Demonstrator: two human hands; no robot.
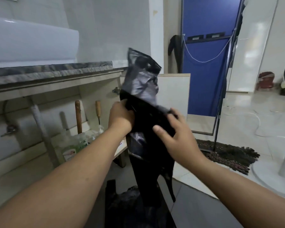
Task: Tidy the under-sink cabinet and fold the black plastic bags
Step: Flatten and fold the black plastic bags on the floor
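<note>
I hold a black plastic bag up in front of the open under-sink cabinet. My left hand grips the bag's left edge with curled fingers. My right hand holds the bag's right side, thumb on the front and fingers behind it. The bag's upper part stands up and shines grey; its lower part hangs down toward the floor. More black bags lie in a heap on the floor below.
Inside the cabinet are a drain pipe, two wooden-handled tools, and plastic bottles. The cabinet door stands open behind the bag. A dark mat, a fan base and a blue panel are to the right.
</note>
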